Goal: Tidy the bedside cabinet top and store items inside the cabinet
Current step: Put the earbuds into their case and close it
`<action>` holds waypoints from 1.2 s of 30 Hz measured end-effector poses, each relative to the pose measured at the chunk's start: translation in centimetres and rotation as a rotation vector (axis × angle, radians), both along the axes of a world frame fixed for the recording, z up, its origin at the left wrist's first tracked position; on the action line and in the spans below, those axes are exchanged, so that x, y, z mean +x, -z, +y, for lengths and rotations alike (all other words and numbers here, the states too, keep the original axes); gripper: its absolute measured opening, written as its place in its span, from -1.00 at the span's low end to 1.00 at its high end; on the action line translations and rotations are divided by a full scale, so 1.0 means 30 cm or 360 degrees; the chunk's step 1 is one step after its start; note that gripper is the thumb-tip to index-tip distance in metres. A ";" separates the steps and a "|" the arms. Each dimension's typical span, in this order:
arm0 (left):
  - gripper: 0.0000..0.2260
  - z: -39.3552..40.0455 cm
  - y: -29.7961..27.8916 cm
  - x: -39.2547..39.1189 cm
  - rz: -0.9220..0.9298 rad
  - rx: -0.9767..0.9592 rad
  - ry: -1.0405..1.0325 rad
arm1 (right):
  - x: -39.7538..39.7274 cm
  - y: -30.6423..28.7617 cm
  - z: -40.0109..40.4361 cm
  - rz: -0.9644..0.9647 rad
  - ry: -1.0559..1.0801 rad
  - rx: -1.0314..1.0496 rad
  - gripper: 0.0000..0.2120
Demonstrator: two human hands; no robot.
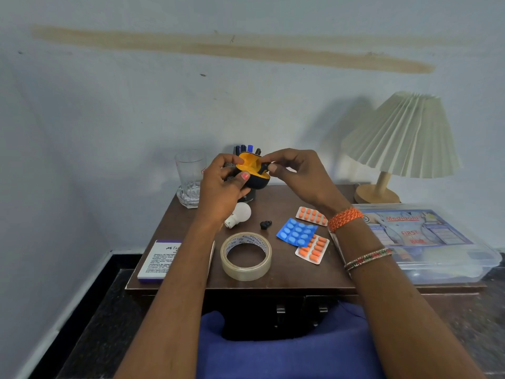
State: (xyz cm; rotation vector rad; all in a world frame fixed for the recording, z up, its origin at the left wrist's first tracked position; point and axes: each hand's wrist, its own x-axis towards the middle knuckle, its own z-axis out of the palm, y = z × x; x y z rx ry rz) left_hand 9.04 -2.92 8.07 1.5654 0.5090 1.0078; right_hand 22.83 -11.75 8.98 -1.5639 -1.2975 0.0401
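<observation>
My left hand grips an open earbud case, dark outside and orange inside, held above the back of the brown cabinet top. My right hand pinches a small black earbud at the case's open mouth. A second black earbud lies on the cabinet top. Around it lie a white bulb, a roll of clear tape, a blue pill strip, two orange pill strips and a white box.
A drinking glass stands at the back left, a pen holder behind the case. A pleated lamp and a clear first-aid box fill the right side. Two cabinet door handles show below the front edge.
</observation>
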 end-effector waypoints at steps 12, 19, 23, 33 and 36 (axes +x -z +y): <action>-0.80 0.002 0.010 0.004 0.0010 0.0013 -0.0060 | -0.032 0.004 0.025 -0.0108 0.0206 -0.0017 -0.84; -0.80 0.008 0.014 0.003 -0.0057 -0.0022 -0.0087 | -0.037 0.004 0.026 -0.0187 0.0233 -0.0098 -0.79; -0.81 0.006 0.011 0.001 -0.0014 -0.0002 -0.0043 | -0.034 0.006 0.024 -0.0329 0.0203 -0.0183 -0.76; -0.80 0.013 0.024 0.008 0.0225 0.0085 0.0031 | 0.009 -0.029 -0.023 -0.0344 0.0421 0.0189 -0.74; -0.78 0.003 0.016 0.007 0.0209 0.0051 0.0109 | -0.008 -0.027 -0.031 -0.0199 0.0302 0.0154 -0.75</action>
